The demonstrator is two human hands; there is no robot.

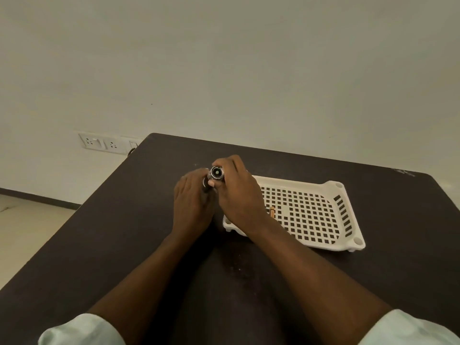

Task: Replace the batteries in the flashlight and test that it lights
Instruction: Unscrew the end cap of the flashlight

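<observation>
Just above the centre of the frame, both hands meet over a dark tabletop [99, 245]. The right hand [239, 195] wraps its fingers round the flashlight head [217, 173], a silver-ringed round piece whose open face turns up toward the camera, with a pale spot at its middle. The left hand [193, 202] curls round the flashlight body [206, 189], a dark tube of which only a short stretch shows between thumb and fingers; its lower part is hidden in the palm. Head and body sit close together at an angle, and whether they are joined or apart cannot be told, since the fingers cover the meeting point. To the right of the hands, a cream perforated tray [343, 195] lies flat on the tabletop, and the right wrist crosses over its near left corner. Inside the tray, just beside the right wrist, lies a small orange-brown battery [272, 211], partly hidden by the hand. Pale sleeves [82, 329] show at the bottom corners of the frame. On the wall at the middle left, a white socket plate [104, 143] sits behind the tabletop's far left corner.
</observation>
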